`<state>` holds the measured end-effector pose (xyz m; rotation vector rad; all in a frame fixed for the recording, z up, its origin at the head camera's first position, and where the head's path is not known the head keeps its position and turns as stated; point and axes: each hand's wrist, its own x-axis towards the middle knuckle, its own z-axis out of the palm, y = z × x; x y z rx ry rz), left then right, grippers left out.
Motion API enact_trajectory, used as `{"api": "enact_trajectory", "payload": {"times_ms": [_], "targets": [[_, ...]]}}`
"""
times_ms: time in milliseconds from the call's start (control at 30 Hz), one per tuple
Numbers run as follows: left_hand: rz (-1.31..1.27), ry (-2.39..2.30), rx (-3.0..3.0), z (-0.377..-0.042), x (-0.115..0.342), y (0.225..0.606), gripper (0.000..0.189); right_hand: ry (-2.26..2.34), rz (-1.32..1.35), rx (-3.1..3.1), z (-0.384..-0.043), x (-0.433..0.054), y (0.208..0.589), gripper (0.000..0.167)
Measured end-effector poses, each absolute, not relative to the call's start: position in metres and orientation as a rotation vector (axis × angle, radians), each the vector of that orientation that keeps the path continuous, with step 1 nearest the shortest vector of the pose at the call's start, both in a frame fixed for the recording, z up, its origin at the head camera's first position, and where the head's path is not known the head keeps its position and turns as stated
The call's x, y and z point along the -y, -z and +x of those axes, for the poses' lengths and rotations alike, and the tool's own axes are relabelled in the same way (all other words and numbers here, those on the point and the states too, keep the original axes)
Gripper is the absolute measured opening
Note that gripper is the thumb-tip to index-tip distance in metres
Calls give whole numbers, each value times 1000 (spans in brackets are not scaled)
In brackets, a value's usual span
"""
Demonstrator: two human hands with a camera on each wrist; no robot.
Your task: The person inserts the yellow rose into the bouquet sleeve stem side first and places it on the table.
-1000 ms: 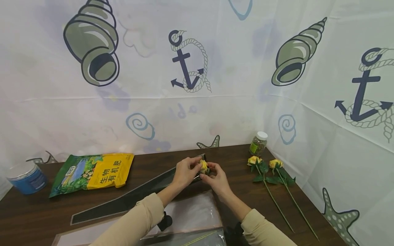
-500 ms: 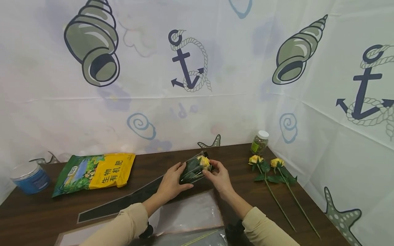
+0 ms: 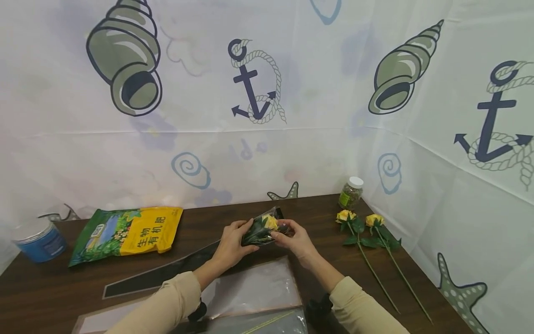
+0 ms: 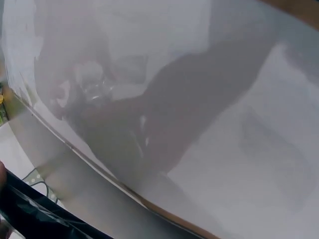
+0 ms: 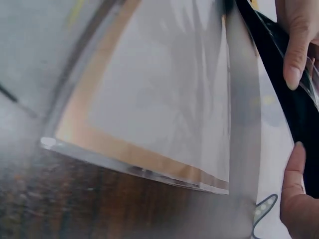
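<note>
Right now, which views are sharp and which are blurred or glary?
Head view: sharp, evenly lit, wide-angle bend at the edges. Left wrist view: soft, filled by the hazy clear plastic sheet carrying a dark shadow. Right wrist view: brown wooden table blurred, right hand's fingers fairly clear.

My left hand (image 3: 232, 243) and right hand (image 3: 294, 239) hold a yellow rose (image 3: 269, 222) in a clear, dark-edged sleeve (image 3: 200, 261), fingers (image 3: 244, 226) curled around the wrapped bloom just above the dark wooden counter (image 3: 46, 290). A stack of clear sleeves (image 3: 258, 290) lies below my wrists, and two more yellow roses (image 3: 359, 225) lie well apart to the right, near a small white-capped jar (image 3: 350, 193). On the left lie a green and yellow bag (image 3: 125, 235) and, at the far edge, a blue tub (image 3: 37, 241).
</note>
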<state>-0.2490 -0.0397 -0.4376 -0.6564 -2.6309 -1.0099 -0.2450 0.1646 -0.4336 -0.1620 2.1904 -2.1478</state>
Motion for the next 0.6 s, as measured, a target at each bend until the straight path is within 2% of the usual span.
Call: {"api": "enact_trajectory", "payload": {"times_ms": [300, 433, 600], "targets": [[-670, 980, 2626, -249, 44, 436, 70, 1836, -235, -2136, -254, -167, 427, 49], [-678, 950, 2586, -252, 47, 439, 73, 1839, -237, -2100, -259, -162, 428, 50], [-706, 846, 2543, -260, 54, 449, 81, 2101, -59, -2112, -261, -157, 435, 35]]}}
